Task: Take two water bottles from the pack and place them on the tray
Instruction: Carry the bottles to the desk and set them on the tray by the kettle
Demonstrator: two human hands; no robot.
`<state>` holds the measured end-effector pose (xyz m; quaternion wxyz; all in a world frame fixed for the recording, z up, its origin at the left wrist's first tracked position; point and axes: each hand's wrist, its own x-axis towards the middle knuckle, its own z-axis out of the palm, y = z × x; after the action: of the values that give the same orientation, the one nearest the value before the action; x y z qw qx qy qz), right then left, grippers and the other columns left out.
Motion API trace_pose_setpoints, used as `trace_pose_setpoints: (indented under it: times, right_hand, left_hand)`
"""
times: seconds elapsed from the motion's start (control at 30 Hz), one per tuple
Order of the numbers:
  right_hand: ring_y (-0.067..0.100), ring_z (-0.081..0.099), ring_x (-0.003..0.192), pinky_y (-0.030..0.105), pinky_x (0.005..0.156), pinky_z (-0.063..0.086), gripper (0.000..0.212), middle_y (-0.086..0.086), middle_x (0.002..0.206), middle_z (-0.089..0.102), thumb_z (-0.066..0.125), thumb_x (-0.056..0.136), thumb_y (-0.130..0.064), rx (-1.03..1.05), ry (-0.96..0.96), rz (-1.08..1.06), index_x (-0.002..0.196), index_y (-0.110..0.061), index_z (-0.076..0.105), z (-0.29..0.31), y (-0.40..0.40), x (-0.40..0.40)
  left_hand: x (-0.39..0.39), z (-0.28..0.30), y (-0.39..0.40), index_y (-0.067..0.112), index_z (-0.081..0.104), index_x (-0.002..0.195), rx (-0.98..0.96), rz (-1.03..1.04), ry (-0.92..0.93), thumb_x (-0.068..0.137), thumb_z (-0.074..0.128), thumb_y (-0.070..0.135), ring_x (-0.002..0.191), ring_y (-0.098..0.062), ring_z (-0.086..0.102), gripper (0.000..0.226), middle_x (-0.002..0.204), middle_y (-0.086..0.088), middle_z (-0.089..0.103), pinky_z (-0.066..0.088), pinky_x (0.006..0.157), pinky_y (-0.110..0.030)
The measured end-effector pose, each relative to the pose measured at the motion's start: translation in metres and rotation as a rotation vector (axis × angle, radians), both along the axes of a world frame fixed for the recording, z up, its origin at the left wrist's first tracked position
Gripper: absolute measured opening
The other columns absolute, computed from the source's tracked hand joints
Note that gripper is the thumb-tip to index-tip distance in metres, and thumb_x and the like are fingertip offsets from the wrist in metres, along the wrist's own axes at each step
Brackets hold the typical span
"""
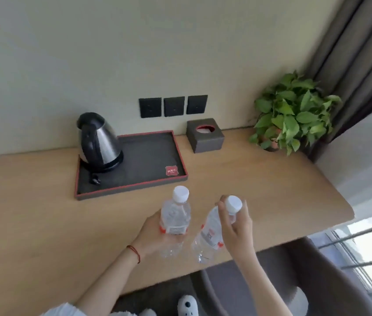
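We have one water bottle in our left hand (155,236) and another in our right hand (235,226), each gripped firmly above the counter (43,213). Neither stands on the tray (135,187) yet, so both placements remain.

Shiny metal kettle (99,142), matt tray (148,160)
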<state>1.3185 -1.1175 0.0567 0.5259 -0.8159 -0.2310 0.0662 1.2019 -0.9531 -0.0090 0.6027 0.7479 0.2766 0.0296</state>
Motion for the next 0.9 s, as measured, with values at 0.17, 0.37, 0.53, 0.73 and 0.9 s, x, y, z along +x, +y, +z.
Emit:
trace_pose_setpoints:
  times: [0.17, 0.37, 0.53, 0.73, 0.9]
  right_hand:
    - [0.005, 0.061, 0.068, 0.007, 0.058, 0.043, 0.010, -0.014, 0.073, 0.063, 0.059, 0.091, -0.013, -0.010, -0.017, 0.338, 0.094, -0.006, 0.053, -0.006, 0.037, 0.040]
    - [-0.017, 0.058, 0.078, -0.006, 0.067, 0.040, 0.008, -0.035, 0.088, 0.064, 0.058, 0.091, -0.015, -0.023, -0.015, 0.568, 0.096, -0.018, 0.052, -0.031, 0.079, 0.063]
    - [-0.009, 0.058, 0.082, -0.003, 0.073, 0.040, 0.012, -0.021, 0.088, 0.062, 0.055, 0.087, -0.022, -0.034, -0.035, 0.681, 0.097, -0.027, 0.050, -0.043, 0.103, 0.068]
    - [-0.009, 0.058, 0.083, -0.004, 0.074, 0.039, 0.023, -0.013, 0.092, 0.063, 0.057, 0.085, -0.019, -0.031, -0.047, 0.687, 0.096, -0.037, 0.047, -0.046, 0.108, 0.074]
    - [-0.013, 0.059, 0.082, -0.003, 0.073, 0.041, 0.019, -0.017, 0.088, 0.063, 0.062, 0.082, -0.022, -0.006, -0.046, 0.643, 0.099, -0.025, 0.054, -0.048, 0.107, 0.080]
  left_hand:
    - [0.003, -0.002, 0.008, 0.019, 0.064, 0.101, -0.081, 0.373, -0.019, 0.047, 0.086, 0.033, 0.088, -0.009, 0.069, 0.060, 0.096, 0.003, 0.074, 0.053, 0.078, -0.023]
    - [0.005, -0.017, 0.027, 0.036, 0.058, 0.096, -0.012, 0.566, 0.008, 0.050, 0.088, 0.028, 0.083, 0.002, 0.066, 0.055, 0.090, 0.016, 0.070, 0.048, 0.070, -0.011]
    - [0.009, -0.032, 0.041, 0.037, 0.058, 0.095, -0.007, 0.533, 0.017, 0.048, 0.092, 0.026, 0.082, 0.004, 0.064, 0.059, 0.091, 0.015, 0.070, 0.047, 0.067, -0.002]
    - [0.008, -0.043, 0.045, 0.012, 0.056, 0.103, -0.035, 0.446, 0.010, 0.053, 0.092, 0.011, 0.083, -0.008, 0.060, 0.062, 0.093, 0.005, 0.064, 0.049, 0.080, -0.023]
    - [0.011, -0.038, 0.052, 0.019, 0.058, 0.091, -0.012, 0.333, -0.005, 0.056, 0.089, 0.006, 0.077, -0.011, 0.060, 0.048, 0.084, 0.003, 0.065, 0.051, 0.079, -0.032]
